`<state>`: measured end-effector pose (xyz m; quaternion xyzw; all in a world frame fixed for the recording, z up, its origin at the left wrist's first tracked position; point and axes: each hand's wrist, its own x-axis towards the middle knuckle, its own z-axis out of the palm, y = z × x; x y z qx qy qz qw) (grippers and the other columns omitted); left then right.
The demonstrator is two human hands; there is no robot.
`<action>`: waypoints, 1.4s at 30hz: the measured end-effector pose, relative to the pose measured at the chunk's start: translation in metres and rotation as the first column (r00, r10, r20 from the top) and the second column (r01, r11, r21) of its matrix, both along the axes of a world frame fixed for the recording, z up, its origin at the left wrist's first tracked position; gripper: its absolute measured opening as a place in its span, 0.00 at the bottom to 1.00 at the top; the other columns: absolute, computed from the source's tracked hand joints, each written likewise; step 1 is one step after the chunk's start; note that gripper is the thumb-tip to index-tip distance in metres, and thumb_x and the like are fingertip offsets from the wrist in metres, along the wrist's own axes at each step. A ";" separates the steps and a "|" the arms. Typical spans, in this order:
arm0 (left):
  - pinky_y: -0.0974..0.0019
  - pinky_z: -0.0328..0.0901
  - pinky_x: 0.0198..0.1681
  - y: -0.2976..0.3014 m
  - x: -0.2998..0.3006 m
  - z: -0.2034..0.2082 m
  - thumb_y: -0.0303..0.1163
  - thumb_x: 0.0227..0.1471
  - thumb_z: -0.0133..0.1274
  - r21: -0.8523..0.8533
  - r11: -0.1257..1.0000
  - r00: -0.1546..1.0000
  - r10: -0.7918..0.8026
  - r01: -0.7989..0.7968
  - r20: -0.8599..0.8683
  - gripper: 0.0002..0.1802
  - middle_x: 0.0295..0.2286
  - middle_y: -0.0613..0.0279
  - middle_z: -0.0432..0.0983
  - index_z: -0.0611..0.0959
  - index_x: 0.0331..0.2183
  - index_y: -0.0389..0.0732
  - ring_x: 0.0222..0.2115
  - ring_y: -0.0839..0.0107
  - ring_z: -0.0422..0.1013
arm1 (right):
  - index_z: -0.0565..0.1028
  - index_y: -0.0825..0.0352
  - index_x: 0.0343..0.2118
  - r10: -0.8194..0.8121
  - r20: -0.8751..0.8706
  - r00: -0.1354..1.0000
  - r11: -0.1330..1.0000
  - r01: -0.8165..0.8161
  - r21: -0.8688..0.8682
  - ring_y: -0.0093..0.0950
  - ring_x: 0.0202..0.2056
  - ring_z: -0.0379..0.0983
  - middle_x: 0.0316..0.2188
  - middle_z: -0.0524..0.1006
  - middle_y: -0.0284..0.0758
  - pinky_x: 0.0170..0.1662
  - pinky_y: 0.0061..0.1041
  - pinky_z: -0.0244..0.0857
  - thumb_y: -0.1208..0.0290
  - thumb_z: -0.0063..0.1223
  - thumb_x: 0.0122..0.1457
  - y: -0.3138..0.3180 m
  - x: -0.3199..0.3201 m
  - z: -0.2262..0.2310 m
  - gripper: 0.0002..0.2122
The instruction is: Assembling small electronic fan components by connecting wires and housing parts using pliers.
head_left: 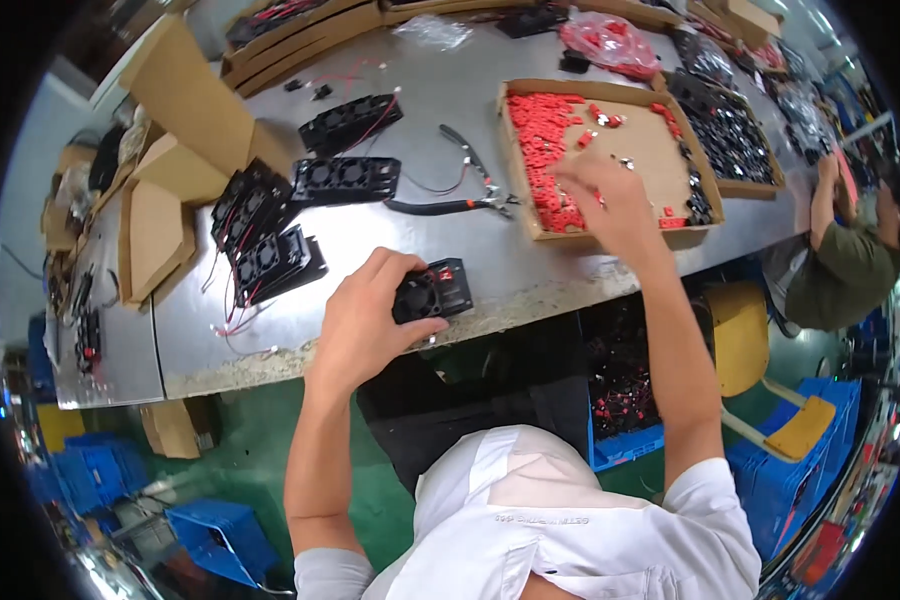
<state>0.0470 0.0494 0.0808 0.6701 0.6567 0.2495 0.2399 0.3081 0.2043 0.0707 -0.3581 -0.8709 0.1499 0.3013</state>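
Note:
My left hand (363,310) is closed around a small black fan unit (417,297) at the table's front edge. A red piece (446,274) shows on the unit's right part. Over the cardboard tray (610,238), my right hand (610,200) reaches down with fingers bent together at a heap of small red plastic parts (542,130). Slight blur and the hand itself hide what the fingertips hold, if anything. Between the hands lies a pair of pliers with black-and-orange handles (450,207). Another hand tool (465,150) rests against it.
Several black fan units (345,180) with thin wires lie at the left. Opened cardboard boxes (160,235) stand beyond them. A second tray of black parts (725,140) sits to the right. Below are a blue crate (625,445) and a yellow chair (740,340). Another person (845,255) works at far right.

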 end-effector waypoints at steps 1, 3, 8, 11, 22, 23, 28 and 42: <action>0.61 0.67 0.41 -0.003 -0.003 0.000 0.31 0.31 0.71 0.014 1.000 1.000 -0.011 0.011 -0.006 0.30 0.37 0.57 0.73 0.78 0.41 0.40 0.38 0.56 0.72 | 0.80 0.69 0.37 0.013 -0.162 0.987 0.990 -0.036 -0.138 0.37 0.36 0.74 0.33 0.76 0.40 0.41 0.32 0.67 0.81 0.54 0.55 -0.020 -0.011 0.004 0.08; 0.60 0.67 0.41 -0.003 -0.004 -0.003 0.31 0.31 0.71 0.030 0.999 1.000 -0.023 0.023 -0.002 0.30 0.37 0.57 0.73 0.78 0.41 0.40 0.38 0.55 0.72 | 0.79 0.69 0.37 0.097 -0.202 0.975 0.979 -0.130 -0.157 0.36 0.35 0.74 0.33 0.77 0.40 0.40 0.30 0.68 0.81 0.55 0.54 -0.050 -0.033 -0.004 0.08; 0.59 0.67 0.41 -0.002 -0.004 0.000 0.31 0.32 0.71 0.015 0.999 0.999 -0.035 0.035 -0.015 0.30 0.37 0.58 0.73 0.78 0.41 0.39 0.38 0.55 0.72 | 0.78 0.71 0.35 0.124 -0.252 0.960 0.982 -0.156 -0.111 0.38 0.36 0.74 0.35 0.78 0.41 0.40 0.29 0.69 0.82 0.57 0.52 -0.084 -0.054 -0.030 0.07; 0.59 0.68 0.40 -0.002 -0.002 -0.001 0.32 0.31 0.71 0.021 0.999 0.999 -0.034 0.034 -0.007 0.30 0.37 0.58 0.73 0.77 0.41 0.39 0.38 0.55 0.72 | 0.78 0.70 0.35 0.104 -0.112 0.988 0.994 -0.106 -0.012 0.39 0.37 0.74 0.36 0.78 0.41 0.40 0.32 0.69 0.82 0.57 0.52 -0.090 -0.051 -0.046 0.07; 0.60 0.68 0.39 -0.002 -0.004 -0.005 0.33 0.31 0.71 0.041 0.999 0.999 -0.026 0.026 -0.022 0.31 0.36 0.58 0.73 0.77 0.41 0.39 0.36 0.55 0.72 | 0.75 0.68 0.45 -0.019 -0.194 0.981 0.925 -0.056 -0.377 0.34 0.36 0.73 0.40 0.73 0.38 0.38 0.27 0.68 0.79 0.60 0.53 -0.091 -0.040 -0.042 0.15; 0.60 0.68 0.39 -0.002 -0.004 -0.004 0.33 0.31 0.71 0.045 0.999 1.000 -0.028 0.028 -0.015 0.30 0.35 0.57 0.73 0.77 0.40 0.39 0.36 0.55 0.72 | 0.75 0.67 0.46 -0.019 -0.155 0.988 0.935 -0.037 -0.352 0.35 0.36 0.73 0.39 0.72 0.38 0.39 0.28 0.68 0.79 0.60 0.52 -0.091 -0.042 -0.041 0.16; 0.60 0.68 0.39 -0.003 -0.005 -0.005 0.33 0.32 0.71 0.055 0.998 0.999 -0.036 0.037 -0.013 0.30 0.36 0.57 0.73 0.77 0.41 0.39 0.36 0.55 0.72 | 0.76 0.67 0.45 0.045 -0.073 0.996 0.971 -0.060 -0.231 0.39 0.36 0.73 0.37 0.71 0.40 0.39 0.31 0.68 0.77 0.59 0.53 -0.090 -0.048 -0.036 0.14; 0.56 0.68 0.37 -0.002 -0.007 -0.007 0.35 0.32 0.71 0.111 0.992 0.998 -0.059 0.061 -0.018 0.30 0.36 0.58 0.73 0.78 0.40 0.40 0.34 0.54 0.73 | 0.76 0.69 0.36 0.117 -0.084 0.990 0.944 -0.137 -0.299 0.33 0.31 0.73 0.31 0.71 0.37 0.34 0.29 0.67 0.77 0.57 0.55 -0.070 -0.056 -0.024 0.06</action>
